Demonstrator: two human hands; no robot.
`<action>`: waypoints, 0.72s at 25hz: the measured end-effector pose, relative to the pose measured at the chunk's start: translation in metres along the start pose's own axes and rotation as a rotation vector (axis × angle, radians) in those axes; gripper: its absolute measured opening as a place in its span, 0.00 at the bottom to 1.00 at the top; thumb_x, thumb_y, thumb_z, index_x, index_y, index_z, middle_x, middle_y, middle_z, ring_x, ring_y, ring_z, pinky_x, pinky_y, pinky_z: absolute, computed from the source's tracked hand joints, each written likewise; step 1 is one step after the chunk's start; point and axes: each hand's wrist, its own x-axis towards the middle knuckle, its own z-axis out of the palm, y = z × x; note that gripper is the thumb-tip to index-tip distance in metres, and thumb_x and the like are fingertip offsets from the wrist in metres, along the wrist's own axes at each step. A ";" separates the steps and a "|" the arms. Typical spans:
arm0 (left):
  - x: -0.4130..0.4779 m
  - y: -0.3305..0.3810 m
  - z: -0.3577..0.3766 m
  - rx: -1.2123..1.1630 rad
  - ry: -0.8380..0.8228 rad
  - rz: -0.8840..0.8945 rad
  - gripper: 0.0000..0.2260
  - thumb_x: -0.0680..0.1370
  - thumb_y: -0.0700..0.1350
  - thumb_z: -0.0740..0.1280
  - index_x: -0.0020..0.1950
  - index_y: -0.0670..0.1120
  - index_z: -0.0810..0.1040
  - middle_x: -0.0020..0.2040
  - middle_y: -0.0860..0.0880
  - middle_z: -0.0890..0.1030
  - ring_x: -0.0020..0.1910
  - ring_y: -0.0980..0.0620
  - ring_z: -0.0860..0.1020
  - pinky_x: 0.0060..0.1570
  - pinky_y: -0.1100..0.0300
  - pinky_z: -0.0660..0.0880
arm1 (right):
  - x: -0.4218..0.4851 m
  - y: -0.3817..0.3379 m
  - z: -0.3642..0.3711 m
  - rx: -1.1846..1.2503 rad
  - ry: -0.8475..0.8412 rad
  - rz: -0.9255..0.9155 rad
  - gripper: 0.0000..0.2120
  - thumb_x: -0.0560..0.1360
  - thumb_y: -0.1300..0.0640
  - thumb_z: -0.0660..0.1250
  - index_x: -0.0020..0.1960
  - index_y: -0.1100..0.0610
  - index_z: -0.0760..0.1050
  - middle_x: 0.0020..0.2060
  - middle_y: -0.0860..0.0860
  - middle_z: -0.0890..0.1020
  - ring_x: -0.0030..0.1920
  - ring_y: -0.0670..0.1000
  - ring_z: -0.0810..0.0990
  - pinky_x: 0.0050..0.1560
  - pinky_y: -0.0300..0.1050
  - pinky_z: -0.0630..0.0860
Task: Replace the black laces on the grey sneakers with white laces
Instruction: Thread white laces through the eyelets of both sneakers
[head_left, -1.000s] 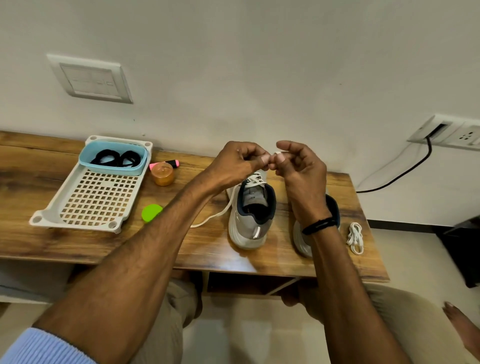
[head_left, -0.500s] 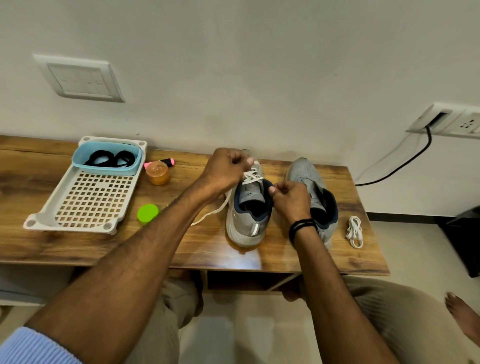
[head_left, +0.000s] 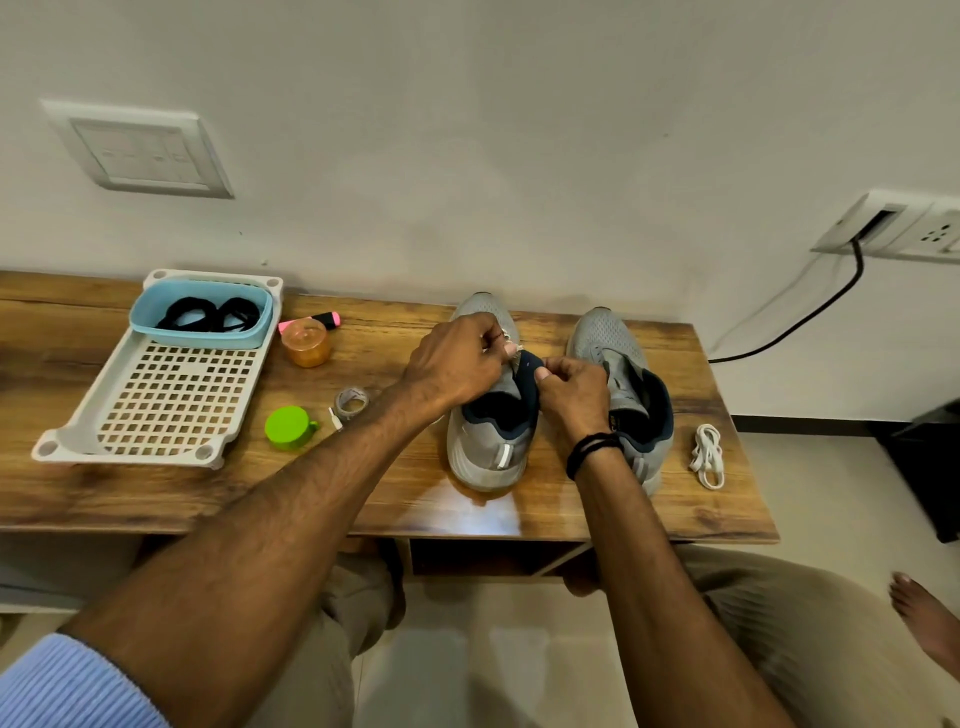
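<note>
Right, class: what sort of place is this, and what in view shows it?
Probably a room in a home: a wall switch plate, a socket with a cable plugged in, and a bare foot by the wooden table.

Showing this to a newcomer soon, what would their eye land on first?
The two hands mid-frame: the left hand pinches a white lace at a grey sneaker, and the right hand grips its navy tongue. Next come the black laces in the blue tub far left, and a coiled white lace near the table edge on the right.
</note>
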 end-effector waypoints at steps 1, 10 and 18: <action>-0.001 0.001 0.000 0.032 -0.007 0.015 0.03 0.80 0.49 0.67 0.51 0.52 0.80 0.48 0.51 0.83 0.47 0.50 0.79 0.45 0.54 0.77 | 0.000 0.000 0.000 0.001 0.002 -0.001 0.07 0.74 0.59 0.68 0.38 0.53 0.82 0.37 0.52 0.85 0.41 0.53 0.84 0.46 0.53 0.83; -0.005 -0.001 0.009 0.027 0.002 -0.013 0.08 0.76 0.56 0.73 0.51 0.55 0.85 0.56 0.54 0.84 0.57 0.52 0.80 0.55 0.51 0.79 | 0.000 -0.001 0.002 0.032 -0.005 0.005 0.07 0.73 0.59 0.68 0.38 0.52 0.82 0.36 0.52 0.85 0.41 0.54 0.85 0.46 0.55 0.83; -0.004 0.001 0.015 0.098 0.050 -0.031 0.09 0.77 0.53 0.69 0.55 0.55 0.84 0.55 0.51 0.84 0.53 0.49 0.81 0.43 0.58 0.73 | -0.001 -0.003 0.002 0.029 -0.022 -0.006 0.09 0.73 0.60 0.67 0.37 0.50 0.81 0.37 0.52 0.85 0.41 0.53 0.85 0.46 0.55 0.83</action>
